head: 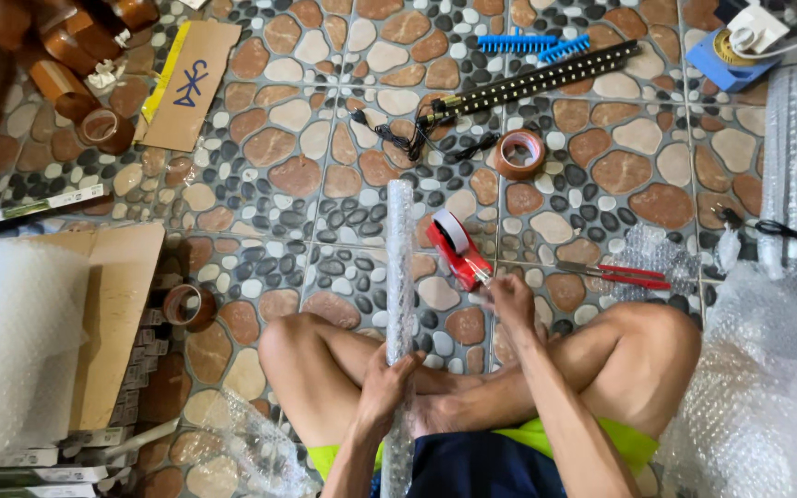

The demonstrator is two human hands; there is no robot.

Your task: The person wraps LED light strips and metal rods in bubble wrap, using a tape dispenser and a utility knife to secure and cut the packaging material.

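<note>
Pebble-pattern tiled floor [325,83] fills the view; person sits cross-legged on it, knees spread. Big heaps of bubble wrap: one far right [767,369], one far left [6,341] beside a cardboard sheet [117,314]. Long bubble-wrapped tube [400,277] stands roughly upright between the legs, running from the lap up to mid-floor. Left hand [385,387] closed around the tube's lower part, fingers wrapped on it. Right hand [512,300] reaches forward, fingers curled at the handle end of the red tape dispenser [458,247], which lies on the floor just right of the tube; grip looks closed on it, but can't tell how firmly. Long black LED strip bar [537,81] lies diagonally at upper centre, black cable [398,134] tangled at its left end. Cardboard piece with blue marker scrawl [191,83] upper left. Brown tape rolls cluster [66,65] top left corner. Blue comb-like plastic pieces [532,43] above the bar. Blue holder [726,55] top right. Single brown tape roll [520,153] near centre right. Red-handled scissors [624,274] on the floor right of the right hand, apart from it.
</note>
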